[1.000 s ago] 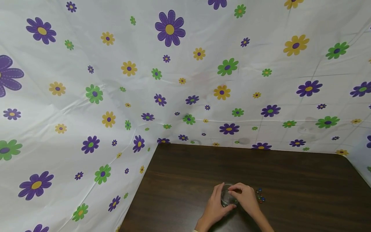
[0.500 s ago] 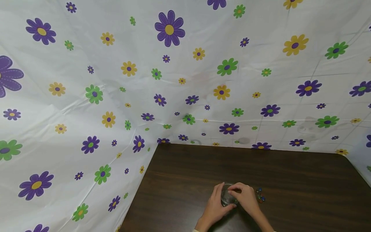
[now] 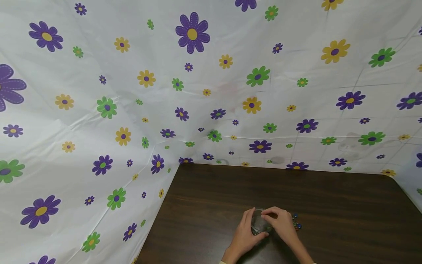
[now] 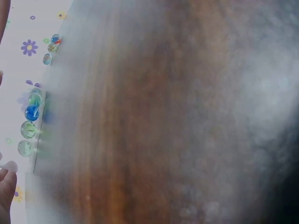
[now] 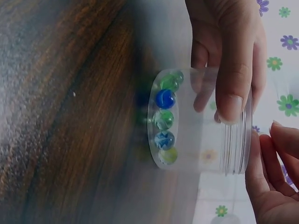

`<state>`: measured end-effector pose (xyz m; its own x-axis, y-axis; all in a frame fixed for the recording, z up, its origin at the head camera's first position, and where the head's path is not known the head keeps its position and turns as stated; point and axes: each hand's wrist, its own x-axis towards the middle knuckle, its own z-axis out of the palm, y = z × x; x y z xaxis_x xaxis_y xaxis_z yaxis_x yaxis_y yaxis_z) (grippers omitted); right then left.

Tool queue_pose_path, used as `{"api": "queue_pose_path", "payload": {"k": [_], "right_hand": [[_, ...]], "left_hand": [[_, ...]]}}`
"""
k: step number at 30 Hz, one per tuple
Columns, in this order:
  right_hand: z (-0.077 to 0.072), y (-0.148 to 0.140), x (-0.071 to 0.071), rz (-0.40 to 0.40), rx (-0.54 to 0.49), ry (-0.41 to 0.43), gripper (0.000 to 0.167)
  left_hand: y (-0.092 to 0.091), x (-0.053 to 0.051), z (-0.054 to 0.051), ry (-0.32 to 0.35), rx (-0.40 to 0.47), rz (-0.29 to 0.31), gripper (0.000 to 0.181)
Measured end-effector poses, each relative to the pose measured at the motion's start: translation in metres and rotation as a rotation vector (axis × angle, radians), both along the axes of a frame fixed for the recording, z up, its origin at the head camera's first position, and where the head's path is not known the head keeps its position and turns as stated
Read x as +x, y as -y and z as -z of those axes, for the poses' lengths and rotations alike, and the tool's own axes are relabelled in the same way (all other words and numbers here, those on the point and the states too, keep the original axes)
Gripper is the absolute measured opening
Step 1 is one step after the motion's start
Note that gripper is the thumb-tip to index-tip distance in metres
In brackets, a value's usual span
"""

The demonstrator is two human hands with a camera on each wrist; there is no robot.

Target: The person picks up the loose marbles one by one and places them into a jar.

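Note:
A clear plastic jar [image 3: 258, 222] stands upright on the table. My left hand [image 3: 244, 234] grips its side, thumb nearer me and fingers around the far side. Several green and blue glass marbles [image 5: 165, 99] lie on the jar's bottom in the right wrist view. Above the jar's mouth is my right hand [image 3: 281, 224], thumb and forefinger close together. In the right wrist view its curled fingers [image 5: 256, 163] are close to the threaded rim; whether they pinch anything cannot be seen. Loose marbles [image 3: 299, 226] lie just right of that hand, partly hidden by it.
The dark wooden table [image 3: 204, 198] reaches back to a white sheet [image 3: 224, 84] printed with purple, green and yellow flowers. Another part of the sheet hangs along the table's left edge. Loose marbles [image 4: 52, 47] also show at the left wrist view's upper left.
My right hand has shifted slightly right over the jar and covers more of the loose marbles. My left hand and the jar have stayed in place.

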<state>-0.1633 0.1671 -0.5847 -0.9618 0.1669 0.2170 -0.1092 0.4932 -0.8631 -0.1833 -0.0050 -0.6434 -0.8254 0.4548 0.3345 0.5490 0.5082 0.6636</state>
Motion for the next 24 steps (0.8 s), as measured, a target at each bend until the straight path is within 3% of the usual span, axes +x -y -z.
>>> {"api": "queue_pose_path", "payload": {"k": [11, 24], "right_hand": [[-0.003, -0.025, -0.002, 0.110, -0.005, 0.030, 0.005], [0.003, -0.071, -0.001, 0.248, -0.025, 0.086, 0.013]], "left_hand": [[0.001, 0.000, -0.001, 0.055, -0.005, -0.006, 0.086], [0.001, 0.001, 0.000, 0.052, -0.026, -0.030, 0.088]]}}
